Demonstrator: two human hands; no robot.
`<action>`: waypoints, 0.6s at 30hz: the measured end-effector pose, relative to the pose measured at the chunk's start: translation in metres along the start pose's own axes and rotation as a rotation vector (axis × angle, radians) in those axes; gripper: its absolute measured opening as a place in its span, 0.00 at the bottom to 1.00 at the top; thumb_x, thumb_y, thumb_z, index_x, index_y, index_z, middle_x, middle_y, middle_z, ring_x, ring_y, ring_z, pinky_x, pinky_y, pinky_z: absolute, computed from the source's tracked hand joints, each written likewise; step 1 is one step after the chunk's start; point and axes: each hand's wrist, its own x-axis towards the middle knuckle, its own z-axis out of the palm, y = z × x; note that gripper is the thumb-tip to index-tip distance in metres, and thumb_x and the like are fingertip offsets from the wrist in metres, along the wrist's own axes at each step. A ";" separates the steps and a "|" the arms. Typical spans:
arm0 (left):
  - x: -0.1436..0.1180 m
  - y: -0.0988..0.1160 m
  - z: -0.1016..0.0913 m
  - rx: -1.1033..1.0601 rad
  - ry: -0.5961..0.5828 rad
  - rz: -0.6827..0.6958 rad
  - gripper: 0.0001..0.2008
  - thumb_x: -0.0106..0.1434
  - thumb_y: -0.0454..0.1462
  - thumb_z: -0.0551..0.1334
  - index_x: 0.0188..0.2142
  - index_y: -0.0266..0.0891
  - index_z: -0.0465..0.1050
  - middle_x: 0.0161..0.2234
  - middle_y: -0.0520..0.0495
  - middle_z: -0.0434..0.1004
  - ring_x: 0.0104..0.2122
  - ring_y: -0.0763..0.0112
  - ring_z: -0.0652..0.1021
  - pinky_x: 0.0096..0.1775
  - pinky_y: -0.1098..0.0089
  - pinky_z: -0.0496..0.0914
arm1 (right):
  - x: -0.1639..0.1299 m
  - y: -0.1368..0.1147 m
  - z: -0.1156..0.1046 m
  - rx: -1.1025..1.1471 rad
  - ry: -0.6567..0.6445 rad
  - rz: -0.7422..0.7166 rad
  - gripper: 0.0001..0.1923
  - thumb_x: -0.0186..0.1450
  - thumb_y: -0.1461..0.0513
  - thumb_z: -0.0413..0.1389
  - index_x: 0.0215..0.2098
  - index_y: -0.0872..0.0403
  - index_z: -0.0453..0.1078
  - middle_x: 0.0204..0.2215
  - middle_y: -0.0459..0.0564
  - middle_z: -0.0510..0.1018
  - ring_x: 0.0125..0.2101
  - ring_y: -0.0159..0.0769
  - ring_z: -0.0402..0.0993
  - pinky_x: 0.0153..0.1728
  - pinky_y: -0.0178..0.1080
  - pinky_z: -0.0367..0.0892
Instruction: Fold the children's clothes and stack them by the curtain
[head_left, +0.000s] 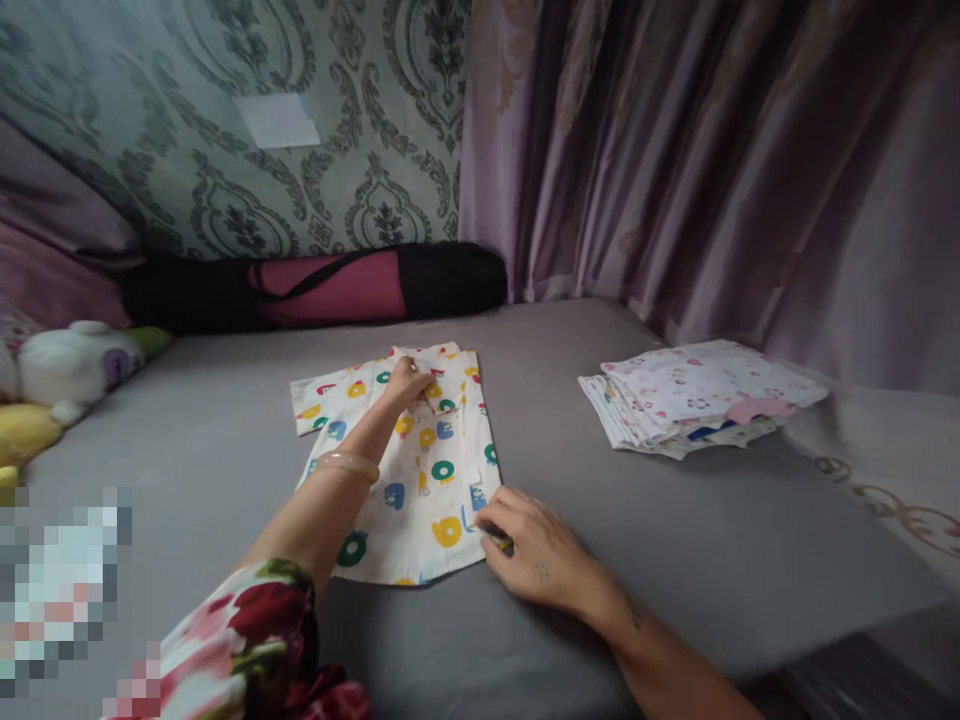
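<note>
A small white shirt (420,480) with coloured ring and letter prints lies flat on the grey bed sheet (600,520), its right side folded in and its left sleeve spread out. My left hand (409,382) rests near the collar, fingers curled and pressing the fabric down. My right hand (529,550) pinches the shirt's lower right edge between thumb and fingers. A bangle circles my left wrist.
A stack of folded printed clothes (697,405) sits to the right. A black and pink long bag (330,285) lies against the wall. Plush toys (60,380) sit at the left. Mauve curtains (712,170) hang behind. The bed's edge (862,625) runs at lower right.
</note>
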 end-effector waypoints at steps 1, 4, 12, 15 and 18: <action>-0.002 0.000 -0.001 0.015 0.010 0.023 0.28 0.53 0.32 0.66 0.52 0.38 0.60 0.33 0.50 0.72 0.28 0.70 0.77 0.32 0.68 0.75 | -0.001 -0.001 -0.003 0.039 -0.008 -0.002 0.08 0.64 0.64 0.53 0.38 0.51 0.73 0.37 0.46 0.74 0.38 0.33 0.71 0.41 0.34 0.63; -0.012 0.001 -0.007 0.187 0.107 0.227 0.31 0.55 0.33 0.64 0.57 0.37 0.56 0.45 0.41 0.70 0.41 0.62 0.77 0.43 0.61 0.73 | 0.002 -0.003 -0.019 0.142 -0.036 -0.020 0.09 0.67 0.61 0.52 0.34 0.51 0.75 0.31 0.45 0.75 0.32 0.30 0.71 0.35 0.32 0.63; -0.118 -0.008 -0.006 0.663 -0.243 0.807 0.13 0.65 0.38 0.55 0.47 0.35 0.68 0.46 0.35 0.73 0.49 0.56 0.73 0.52 0.57 0.68 | 0.113 0.036 -0.047 -0.053 0.117 -0.089 0.16 0.71 0.63 0.44 0.47 0.54 0.73 0.45 0.53 0.78 0.47 0.35 0.72 0.51 0.37 0.61; -0.166 -0.017 0.006 0.735 -0.410 0.869 0.12 0.66 0.40 0.55 0.46 0.39 0.71 0.46 0.37 0.75 0.49 0.57 0.74 0.52 0.58 0.68 | 0.174 0.048 -0.027 -0.169 0.097 -0.066 0.22 0.72 0.62 0.40 0.59 0.60 0.64 0.59 0.59 0.68 0.59 0.38 0.62 0.60 0.40 0.54; -0.196 -0.030 0.017 0.789 -0.406 0.860 0.20 0.69 0.43 0.52 0.56 0.36 0.67 0.58 0.34 0.68 0.59 0.53 0.68 0.59 0.55 0.62 | 0.215 0.046 -0.003 -0.289 0.034 0.011 0.28 0.73 0.58 0.39 0.65 0.67 0.54 0.67 0.64 0.54 0.67 0.45 0.47 0.65 0.45 0.42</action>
